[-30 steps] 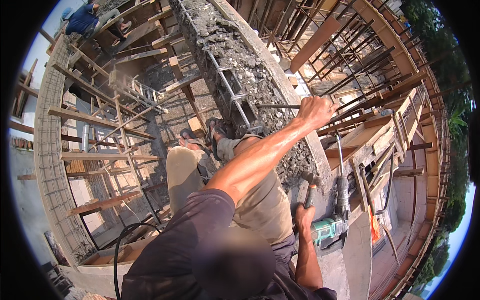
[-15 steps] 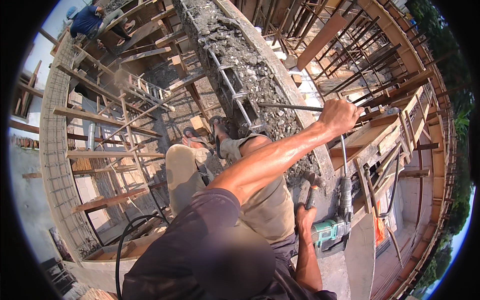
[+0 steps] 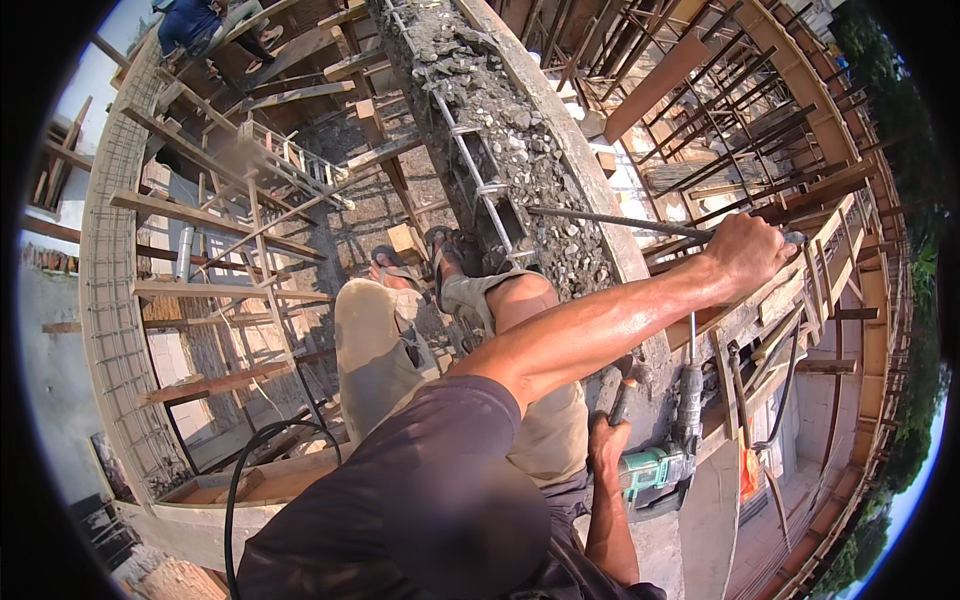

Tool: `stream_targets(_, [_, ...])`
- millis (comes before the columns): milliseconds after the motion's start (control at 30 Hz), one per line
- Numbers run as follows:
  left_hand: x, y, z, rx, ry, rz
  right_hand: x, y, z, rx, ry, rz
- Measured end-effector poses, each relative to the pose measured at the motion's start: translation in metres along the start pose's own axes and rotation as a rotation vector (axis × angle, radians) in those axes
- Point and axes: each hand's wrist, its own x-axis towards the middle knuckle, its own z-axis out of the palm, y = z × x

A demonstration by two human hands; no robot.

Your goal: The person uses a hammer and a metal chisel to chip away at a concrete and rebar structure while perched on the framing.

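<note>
My left hand [image 3: 748, 255] stretches across to the right, its fingers closed around a dark ribbed rebar [image 3: 620, 222]. The bar's left end meets the rough broken face of a concrete beam [image 3: 535, 140]. Low down beside my thigh, my right hand [image 3: 608, 440] is wrapped around the grip of a hammer [image 3: 622, 400]; its head points away from me. A green and black rotary hammer drill [image 3: 650, 468] lies just right of that hand, its long bit pointing forward. A thin steel bar with ties [image 3: 465, 155] runs along the beam's left side.
Timber struts and planks [image 3: 220, 225] cross the drop on the left, near a ladder [image 3: 300, 160]. A rebar mesh [image 3: 110, 300] lines the far-left edge. Wooden formwork [image 3: 770, 290] stands at the right. Another person [image 3: 195, 30] sits at the far left. A black cable [image 3: 240, 490] loops beside me.
My left hand has moved right and slightly down, showing more of the rebar. My right hand keeps its hold on the hammer. The view has shifted slightly.
</note>
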Motion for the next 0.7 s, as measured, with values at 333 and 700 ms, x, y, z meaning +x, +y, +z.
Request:
stream_targets(333, [-0.052, 0.064, -0.060, -0.201, 0.417, 0.203, 0.013, 0.035, 0.013, 0.043, 0.038, -0.075])
stream_targets(700, [-0.147, 0.033, -0.093, -0.046, 0.329, 0.156, -0.008, 0.036, -0.007, 0.220, 0.008, -0.095])
